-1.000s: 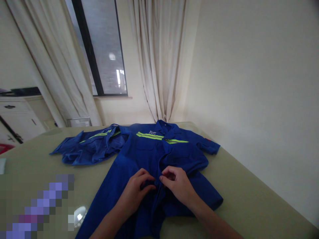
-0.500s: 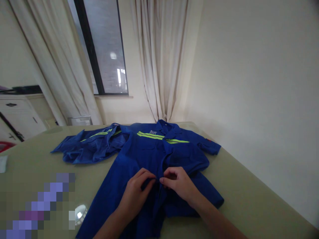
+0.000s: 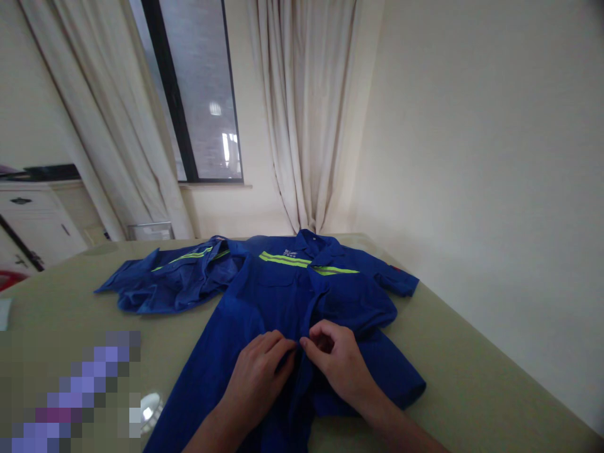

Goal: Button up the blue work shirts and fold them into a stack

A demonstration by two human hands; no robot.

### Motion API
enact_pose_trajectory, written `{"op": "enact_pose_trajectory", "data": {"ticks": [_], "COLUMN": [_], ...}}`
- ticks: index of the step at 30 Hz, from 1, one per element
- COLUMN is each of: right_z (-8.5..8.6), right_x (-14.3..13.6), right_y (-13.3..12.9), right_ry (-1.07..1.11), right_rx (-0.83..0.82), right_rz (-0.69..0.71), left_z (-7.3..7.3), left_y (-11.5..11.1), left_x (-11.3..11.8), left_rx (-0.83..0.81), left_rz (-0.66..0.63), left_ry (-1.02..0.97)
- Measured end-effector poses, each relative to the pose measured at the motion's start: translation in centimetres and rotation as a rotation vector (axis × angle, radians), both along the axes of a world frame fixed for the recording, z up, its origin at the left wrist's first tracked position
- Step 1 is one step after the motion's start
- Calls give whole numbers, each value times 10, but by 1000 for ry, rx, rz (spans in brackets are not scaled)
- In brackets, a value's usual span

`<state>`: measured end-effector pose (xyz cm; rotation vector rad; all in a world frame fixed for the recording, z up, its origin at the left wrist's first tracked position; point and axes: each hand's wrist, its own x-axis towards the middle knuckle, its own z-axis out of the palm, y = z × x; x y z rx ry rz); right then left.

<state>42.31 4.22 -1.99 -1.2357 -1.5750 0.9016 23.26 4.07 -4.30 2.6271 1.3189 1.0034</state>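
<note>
A blue work uniform [image 3: 278,302] with a collar, chest pockets and yellow-green reflective stripes lies spread on the table, its collar toward the window. Over the middle of its front, my left hand [image 3: 259,371] pinches the fabric along the front opening, thumb and forefinger together. My right hand [image 3: 337,358] grips the facing edge just beside it, fingers curled into a pinch. The fingertips of both hands almost meet. Any small fastener between them is hidden.
A second, crumpled blue garment [image 3: 179,283] with reflective stripes lies to the left. A shiny round object [image 3: 151,408] sits at lower left on the greenish table [image 3: 472,371], beside a pixelated area. Curtains [image 3: 306,113], a window and a wall stand behind.
Both hands stay at the front opening and have shifted slightly; my left fingers have curled closer to the fabric. The uniform lies nearly as before.
</note>
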Motion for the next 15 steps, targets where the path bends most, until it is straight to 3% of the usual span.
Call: {"op": "enact_pose_trajectory", "data": {"ticks": [3,9,15], "right_z": [-3,-10,-8], "right_x": [0,1,2], "right_y": [-1,2,3], "right_ry": [-28,-138,-95], "right_rx": [11,73,42], "right_rz": [52,33,47], "left_z": [0,-1,-7], "left_y": [0,3,4], "left_x": [3,3,3], "left_rx": [-59,-240,-255], "left_rz": [-1,9,30], "left_ry": [47,-67,-20]}}
